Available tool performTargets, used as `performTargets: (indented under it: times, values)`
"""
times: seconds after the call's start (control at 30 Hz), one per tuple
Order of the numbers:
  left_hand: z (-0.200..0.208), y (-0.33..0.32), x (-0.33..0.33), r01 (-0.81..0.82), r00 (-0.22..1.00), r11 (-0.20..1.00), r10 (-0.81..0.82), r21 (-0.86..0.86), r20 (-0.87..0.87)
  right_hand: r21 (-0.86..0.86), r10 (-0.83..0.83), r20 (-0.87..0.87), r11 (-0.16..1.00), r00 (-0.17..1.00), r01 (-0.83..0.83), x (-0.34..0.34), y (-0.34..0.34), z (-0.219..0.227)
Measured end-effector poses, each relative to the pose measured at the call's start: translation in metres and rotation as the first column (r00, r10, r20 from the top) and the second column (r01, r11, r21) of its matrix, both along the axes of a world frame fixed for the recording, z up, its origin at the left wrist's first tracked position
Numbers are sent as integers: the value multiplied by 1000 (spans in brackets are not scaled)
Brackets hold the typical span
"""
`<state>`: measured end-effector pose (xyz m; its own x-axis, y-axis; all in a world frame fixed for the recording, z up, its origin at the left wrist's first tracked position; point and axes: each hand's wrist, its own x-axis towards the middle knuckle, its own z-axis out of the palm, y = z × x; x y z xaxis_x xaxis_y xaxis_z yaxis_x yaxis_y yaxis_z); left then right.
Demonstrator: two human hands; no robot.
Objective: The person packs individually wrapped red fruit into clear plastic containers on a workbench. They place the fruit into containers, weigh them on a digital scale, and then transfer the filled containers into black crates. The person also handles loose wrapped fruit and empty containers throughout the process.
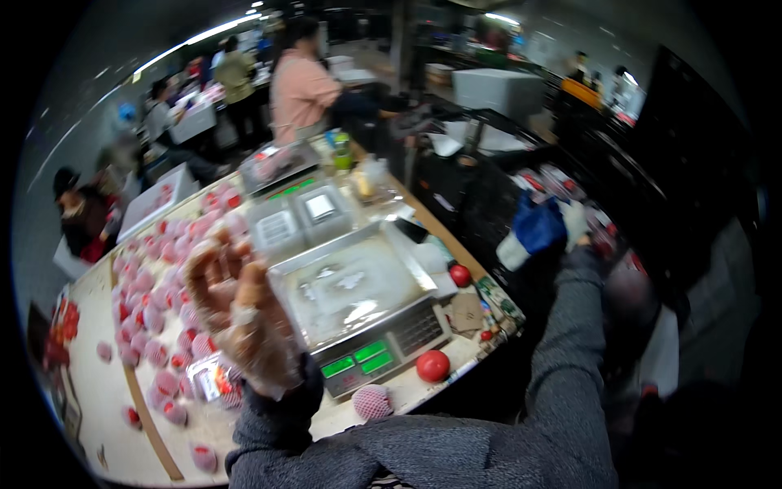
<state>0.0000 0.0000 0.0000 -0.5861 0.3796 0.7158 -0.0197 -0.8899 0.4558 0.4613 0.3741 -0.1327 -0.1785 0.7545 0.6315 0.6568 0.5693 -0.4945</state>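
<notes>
Our left hand (244, 318), eight o'clock, loosely open, empty; right hand (575, 222), three o'clock, beside packs (559, 181) at two (grip: we can't tell). Hurried press could crush packs.

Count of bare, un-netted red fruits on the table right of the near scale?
2: the nearer red fruit beside the near scale, the farther red fruit right of its pan. A tiny red thing is too small to tell; others may be hidden.
</notes>
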Motion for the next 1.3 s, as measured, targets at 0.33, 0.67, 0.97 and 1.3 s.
performTargets:
  times: [0.33,0.67,0.97,1.3]
  values:
    - [-2,2,19,-172,985,972,170,-161,-26,156,-225,614,974,757,164,30,-17,27]
    - [-28,4,27,-212,974,929,175,-302,-146,-211,-258,92,939,962,273,19,35,-19]
    - [-122,12,12,106,982,889,-164,-446,-94,46,-275,739,931,615,361,19,26,0]
    - [-188,2,33,370,911,668,-396,-645,113,-152,-331,527,870,783,470,41,54,-24]
